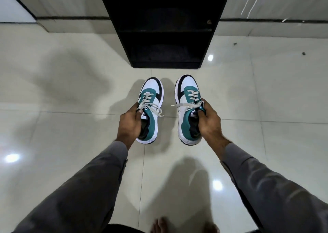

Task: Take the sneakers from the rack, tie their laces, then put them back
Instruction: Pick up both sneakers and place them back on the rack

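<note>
Glossy pale floor tiles (71,126) stretch up to a black open-shelved shoe rack (165,28) standing against the wall. Just in front of it the left hand (129,122) grips the left white, teal and black lace-up sneaker (150,97) at its collar, fingers curled into the opening beside the tongue (laces hanging loose). The right hand (209,122) holds the matching right sneaker (188,97) likewise, toes pointing at the rack.

Rack (165,28) top cut off.
</note>
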